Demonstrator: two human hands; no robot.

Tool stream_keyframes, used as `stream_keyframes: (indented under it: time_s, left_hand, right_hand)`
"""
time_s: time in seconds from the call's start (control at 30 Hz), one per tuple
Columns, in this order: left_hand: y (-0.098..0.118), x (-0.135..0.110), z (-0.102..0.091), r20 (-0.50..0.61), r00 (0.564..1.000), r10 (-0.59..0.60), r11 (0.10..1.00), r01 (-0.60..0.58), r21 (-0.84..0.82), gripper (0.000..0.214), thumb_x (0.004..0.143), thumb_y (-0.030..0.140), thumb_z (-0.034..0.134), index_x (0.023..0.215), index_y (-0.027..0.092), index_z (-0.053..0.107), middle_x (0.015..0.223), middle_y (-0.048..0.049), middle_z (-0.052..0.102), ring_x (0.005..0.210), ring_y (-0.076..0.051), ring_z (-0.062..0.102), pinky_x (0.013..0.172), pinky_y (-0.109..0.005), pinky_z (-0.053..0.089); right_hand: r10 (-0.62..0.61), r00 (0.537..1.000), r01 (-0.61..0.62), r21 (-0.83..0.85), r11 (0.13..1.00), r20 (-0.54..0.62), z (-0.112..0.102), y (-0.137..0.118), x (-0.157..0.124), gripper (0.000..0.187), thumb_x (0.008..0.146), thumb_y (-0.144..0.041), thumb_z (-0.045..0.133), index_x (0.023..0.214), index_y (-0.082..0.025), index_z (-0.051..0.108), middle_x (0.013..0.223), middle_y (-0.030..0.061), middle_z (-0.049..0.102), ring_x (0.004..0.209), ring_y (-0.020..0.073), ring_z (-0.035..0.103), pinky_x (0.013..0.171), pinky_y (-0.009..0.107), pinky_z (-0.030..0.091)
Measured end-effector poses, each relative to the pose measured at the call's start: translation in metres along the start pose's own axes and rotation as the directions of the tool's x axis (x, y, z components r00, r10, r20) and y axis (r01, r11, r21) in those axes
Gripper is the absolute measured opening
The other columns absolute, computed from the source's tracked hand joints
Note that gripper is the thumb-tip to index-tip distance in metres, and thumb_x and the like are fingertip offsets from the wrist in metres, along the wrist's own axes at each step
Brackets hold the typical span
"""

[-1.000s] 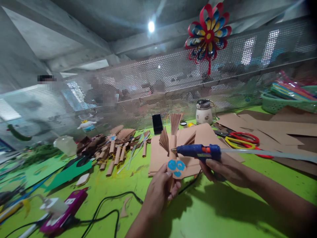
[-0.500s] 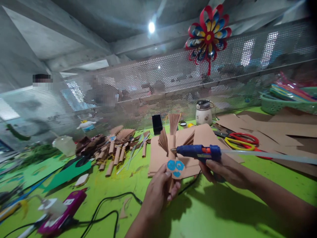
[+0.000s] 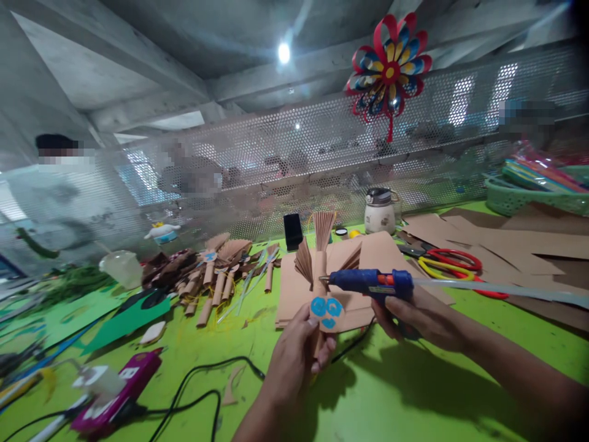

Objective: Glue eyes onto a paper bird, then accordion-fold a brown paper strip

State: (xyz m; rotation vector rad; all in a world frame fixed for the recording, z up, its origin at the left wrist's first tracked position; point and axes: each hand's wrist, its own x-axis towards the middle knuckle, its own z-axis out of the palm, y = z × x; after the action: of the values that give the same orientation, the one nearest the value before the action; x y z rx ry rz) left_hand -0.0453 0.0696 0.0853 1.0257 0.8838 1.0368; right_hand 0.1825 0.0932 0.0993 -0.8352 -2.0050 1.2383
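Note:
My left hand (image 3: 294, 359) is closed around a brown paper figure (image 3: 321, 279) held upright; it has pleated fan wings and top, and a round face with blue eyes and mouth. My right hand (image 3: 421, 319) grips a blue hot glue gun (image 3: 372, 282) held level, its nozzle touching the figure's body just below the right wing. A clear glue stick pokes out of the gun's back toward the right. A black cord hangs from the gun down to the green table (image 3: 405, 399).
A stack of brown card sheets (image 3: 368, 252) lies behind the figure. Several finished paper figures (image 3: 216, 273) lie at the left. Red and yellow scissors (image 3: 448, 263), a white jar (image 3: 380, 212), a black box (image 3: 292, 231), a pink device with cables (image 3: 122, 390) and a green basket (image 3: 529, 193) surround them.
Hands, figure and glue gun stay almost where they were. The view has shifted a little. A person behind the mesh at the far left has moved leftward.

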Motion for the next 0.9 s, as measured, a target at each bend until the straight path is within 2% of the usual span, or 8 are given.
stream_keyframes:
  time_s: [0.2,0.33,0.6,0.9]
  left_hand:
    - [0.0001,0.0004,-0.0003,-0.001,1.0,0.006,1.0,-0.006,0.002,0.028,0.081,0.041,0.052,0.093,0.016,0.056,0.065,-0.0005,0.053,0.045,-0.005,0.035,0.039,-0.016,0.019]
    - [-0.002,0.0015,-0.0008,0.038,0.999,0.032,0.999,-0.032,-0.001,0.03,0.082,0.04,0.05,0.096,0.015,0.055,0.065,-0.0005,0.053,0.044,-0.005,0.034,0.038,-0.017,0.018]
    - [-0.0009,0.0018,-0.0015,0.006,1.0,0.012,1.0,-0.012,0.011,0.027,0.081,0.04,0.05,0.093,0.016,0.055,0.065,-0.0007,0.053,0.044,-0.005,0.035,0.039,-0.016,0.019]
    - [-0.0042,0.0026,-0.0012,0.006,1.0,0.024,0.999,-0.024,0.021,0.031,0.079,0.043,0.053,0.094,0.016,0.055,0.064,-0.0001,0.053,0.043,-0.005,0.033,0.039,-0.016,0.021]
  right_hand:
    - [0.036,0.997,-0.034,-0.038,0.999,0.062,0.002,-0.0021,-0.0014,0.054,0.091,-0.058,0.031,0.07,-0.014,0.053,0.06,0.0016,0.05,0.052,0.0085,0.043,0.048,0.02,0.034]
    - [0.024,0.999,-0.025,0.008,1.0,0.031,0.0036,-0.0023,-0.0002,0.054,0.091,-0.058,0.033,0.07,-0.013,0.053,0.06,0.0016,0.051,0.051,0.0077,0.043,0.048,0.02,0.034]
    - [0.042,0.998,-0.041,-0.03,0.999,0.04,0.0044,-0.003,-0.0016,0.055,0.091,-0.058,0.032,0.068,-0.013,0.054,0.059,0.002,0.051,0.052,0.0082,0.044,0.048,0.02,0.034]
    - [0.013,1.0,-0.013,0.008,1.0,0.0,0.0022,0.0002,-0.0005,0.052,0.09,-0.058,0.034,0.072,-0.013,0.054,0.058,0.0017,0.052,0.051,0.0084,0.045,0.048,0.02,0.035]
